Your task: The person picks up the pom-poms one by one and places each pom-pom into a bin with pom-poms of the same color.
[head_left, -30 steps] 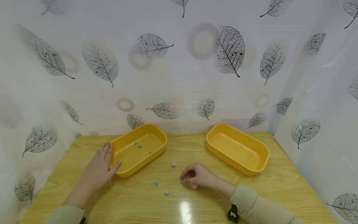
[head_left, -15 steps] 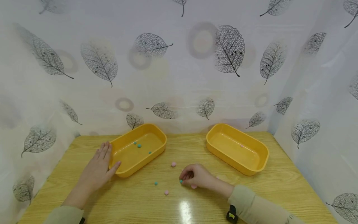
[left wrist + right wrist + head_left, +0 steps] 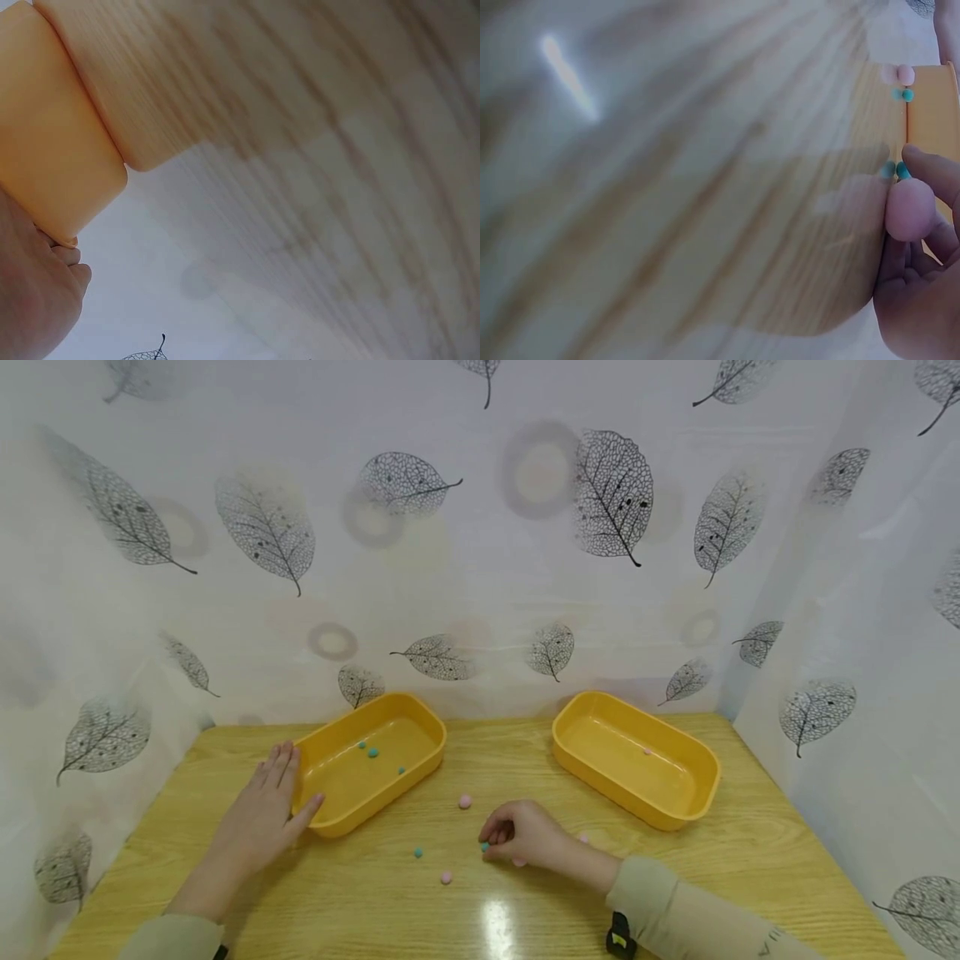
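Note:
In the head view my right hand [image 3: 528, 835] pinches a small teal ball [image 3: 485, 847] between thumb and forefinger at the tabletop. The right wrist view has this teal ball [image 3: 902, 170] by the thumb tip, with a larger pink ball [image 3: 910, 210] nearer the camera. My left hand [image 3: 258, 822] rests against the near left end of the left yellow tray [image 3: 378, 802], fingers fairly straight along its outside and thumb at the rim. Three teal balls [image 3: 373, 752] lie in that tray. The left wrist view shows the tray's outer wall [image 3: 56, 127] beside the hand.
Loose on the wooden table [image 3: 360, 910] are another teal ball [image 3: 417, 853] and several pink balls [image 3: 465, 802], some partly behind the right hand. A second yellow tray [image 3: 622, 789] at the right holds a small pink ball [image 3: 647, 751]. A leaf-patterned curtain [image 3: 480, 568] encloses the table.
The right hand shifts very slightly left, its fingertips staying at the teal ball. The left hand, trays and loose balls keep their places.

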